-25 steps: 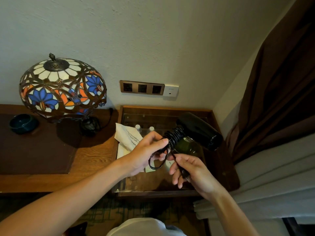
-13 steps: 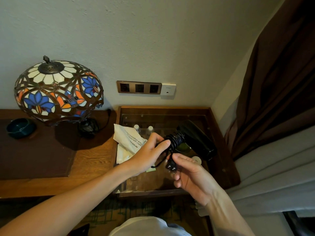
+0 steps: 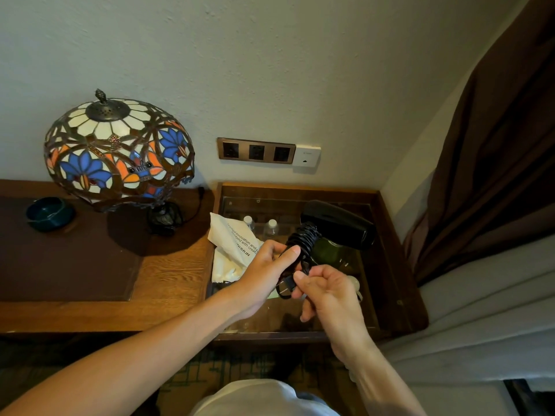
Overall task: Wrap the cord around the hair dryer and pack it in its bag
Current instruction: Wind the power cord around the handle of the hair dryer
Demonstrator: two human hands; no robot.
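A black hair dryer [image 3: 339, 225] is held above the glass-topped side table, barrel pointing right. Its black cord [image 3: 304, 240] is coiled many times around the handle. My left hand [image 3: 267, 273] grips the lower handle and coil from the left. My right hand [image 3: 326, 291] pinches the plug end [image 3: 285, 288] of the cord just below the coil. A white cloth bag [image 3: 232, 244] with printed text lies on the table's left side, partly behind my left hand.
A stained-glass lamp [image 3: 117, 151] and a dark green ashtray [image 3: 49, 213] stand on the wooden desk [image 3: 168, 274] to the left. Wall sockets [image 3: 256, 151] sit above the glass-topped table [image 3: 390, 265]. Two small bottles [image 3: 271, 228] show under the glass. Brown curtain [image 3: 492, 163] hangs right.
The loose loop of cord has shortened. My right hand has brought the plug end up close under the coil, and the dryer has shifted slightly.
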